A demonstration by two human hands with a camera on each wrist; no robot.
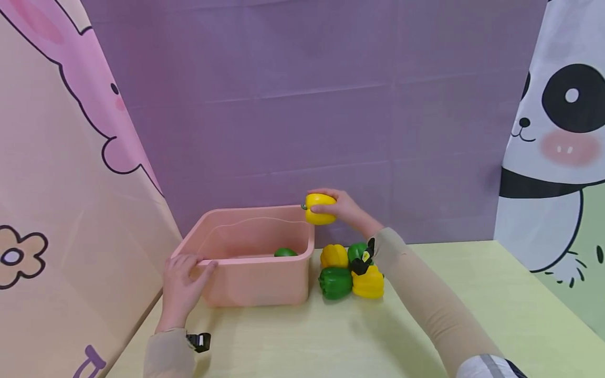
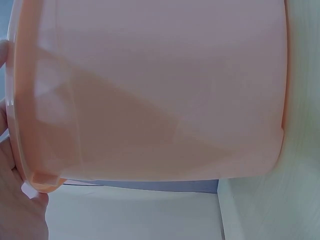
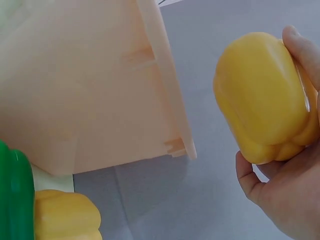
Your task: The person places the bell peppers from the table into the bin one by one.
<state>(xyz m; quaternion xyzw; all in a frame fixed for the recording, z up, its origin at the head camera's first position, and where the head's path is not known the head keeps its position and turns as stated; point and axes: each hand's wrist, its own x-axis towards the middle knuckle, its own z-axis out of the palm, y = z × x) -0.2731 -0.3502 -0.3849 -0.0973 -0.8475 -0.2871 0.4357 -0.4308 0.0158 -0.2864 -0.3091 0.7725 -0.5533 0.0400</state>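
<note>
A yellow bell pepper (image 1: 321, 216) is gripped by my right hand (image 1: 347, 211), raised at the right rim of a pink plastic bin (image 1: 257, 283). In the right wrist view thumb and fingers wrap the yellow pepper (image 3: 260, 95), with the bin's wall (image 3: 100, 100) beside it. My left hand (image 1: 181, 281) holds the bin's near left corner, fingers over the rim; the left wrist view shows the hand (image 2: 20, 200) at that rim. Inside the bin a green pepper (image 1: 285, 252) is partly visible.
Right of the bin sit two yellow peppers (image 1: 334, 256) and two green peppers (image 1: 335, 283) in a cluster, partly behind the right wrist strap. A purple backdrop (image 1: 307, 105) stands behind the pale table (image 1: 283, 341). Printed panels (image 1: 61, 157) flank both sides.
</note>
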